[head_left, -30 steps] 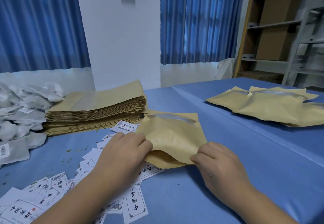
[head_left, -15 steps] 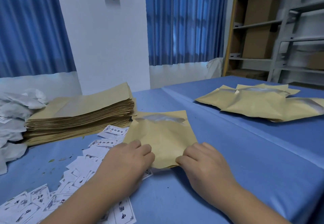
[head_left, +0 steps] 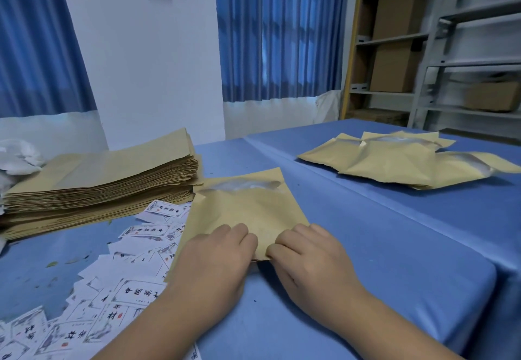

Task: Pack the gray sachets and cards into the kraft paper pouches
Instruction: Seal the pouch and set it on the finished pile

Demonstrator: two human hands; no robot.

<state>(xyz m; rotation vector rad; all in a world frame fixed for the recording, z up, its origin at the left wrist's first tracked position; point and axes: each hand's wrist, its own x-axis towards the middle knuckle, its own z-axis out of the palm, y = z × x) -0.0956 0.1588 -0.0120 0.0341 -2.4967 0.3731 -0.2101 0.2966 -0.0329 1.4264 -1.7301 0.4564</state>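
Blue cloth covers the table (head_left: 394, 247), and behind it hang blue curtains beside a shelf with cardboard boxes (head_left: 397, 41). On the cloth both hands press on the near edge of one kraft paper pouch (head_left: 248, 210): the left hand (head_left: 214, 258) lies curled over its lower left part, and the right hand (head_left: 307, 258) pinches the lower edge with bent fingers, so each hand grasps this pouch. I judge that they flatten or close this end, because the pouch looks a little swollen, as if it is already filled; what is inside I cannot see. Just left of the hands lie many loose printed cards (head_left: 118, 297), ready to take. Further left stands a high stack of empty pouches (head_left: 98, 182), with the gray sachets (head_left: 17, 156) heaped beside it. Well apart on the right rest the filled pouches (head_left: 394, 162), probably put there to keep finished work separate.
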